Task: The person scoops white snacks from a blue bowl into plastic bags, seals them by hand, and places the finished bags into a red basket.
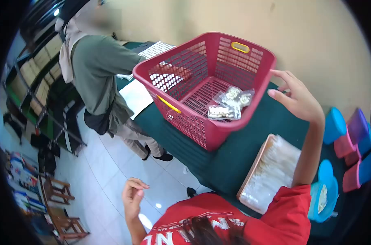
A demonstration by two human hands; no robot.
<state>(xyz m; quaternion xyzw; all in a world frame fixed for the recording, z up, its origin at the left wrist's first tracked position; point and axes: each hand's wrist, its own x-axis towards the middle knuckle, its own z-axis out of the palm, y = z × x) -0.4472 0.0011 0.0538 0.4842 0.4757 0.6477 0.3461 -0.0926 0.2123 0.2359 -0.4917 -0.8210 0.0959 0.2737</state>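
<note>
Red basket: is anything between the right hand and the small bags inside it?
Only a wall of the red basket. The right hand is open just outside its right rim, and the small bags lie on its floor just inside that wall. The top is open; nothing covers the bags.

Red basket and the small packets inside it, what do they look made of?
The red basket looks like moulded plastic, slightly glossy: one-piece lattice walls. The packets look like thin clear plastic film, shiny and crinkled, pale pieces showing through.
</note>
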